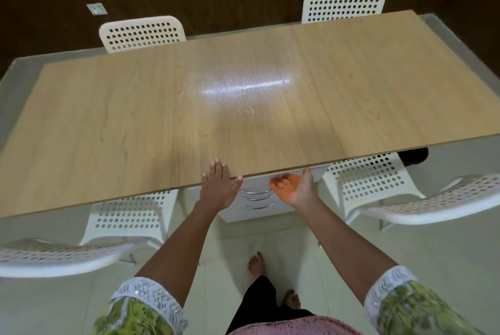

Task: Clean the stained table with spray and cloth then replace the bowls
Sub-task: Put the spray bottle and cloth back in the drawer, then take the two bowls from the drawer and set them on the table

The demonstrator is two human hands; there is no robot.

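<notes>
Fingers [216, 165] of the left hand [217, 186] are laid straight on the near edge of the light wooden table [243, 107]; the right hand [293, 187], palm up, loosely curled, is held just below that edge, its fingertips partly hidden.

The table [243, 107] runs out of the picture at its left and right ends. Its near edge hides most of a white drawer unit [257, 199] and the seats of two near chairs [365, 180]. The right hand [293, 186], palm up below that edge, has its fingertips partly under the tabletop. A dark object [414, 156] under the table on the right cannot be identified.
</notes>
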